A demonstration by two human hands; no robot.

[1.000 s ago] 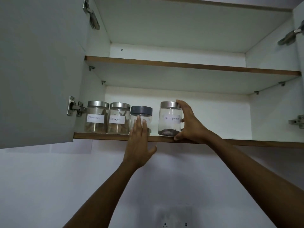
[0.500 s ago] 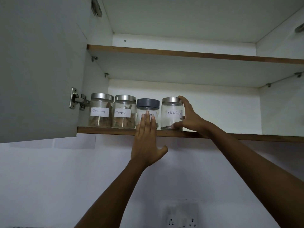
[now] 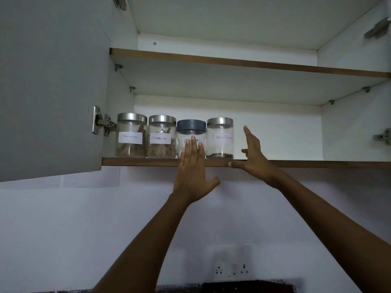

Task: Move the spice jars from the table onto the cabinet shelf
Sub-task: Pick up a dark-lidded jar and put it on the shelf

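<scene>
A: How many jars are up there?

B: Four, upright in one row at the left end of the lower shelf (image 3: 148,161), close side by side. Three have silver lids, one a dark grey lid.

A: In what order?

B: From the left: the first jar (image 3: 131,136) and the second jar (image 3: 161,137) (both with brown pieces inside and a white label), then the grey-lidded jar (image 3: 191,126), then the black pepper jar (image 3: 220,137), with a thin layer of dark grains at its bottom.

A: And the hands?

B: Two, both raised. The left hand (image 3: 192,176) is flat, fingers straight and together, fingertips over the front of the grey-lidded jar; whether they press it I cannot tell. The right hand (image 3: 252,157) is spread and holds nothing — its fingers point up just right of the black pepper jar, apart from the glass, thumb along the shelf's front edge.

A: Anything else?

B: One upper shelf (image 3: 232,62), one open cabinet door (image 3: 53,81) at the left — and one wall socket (image 3: 231,269) below.
</scene>
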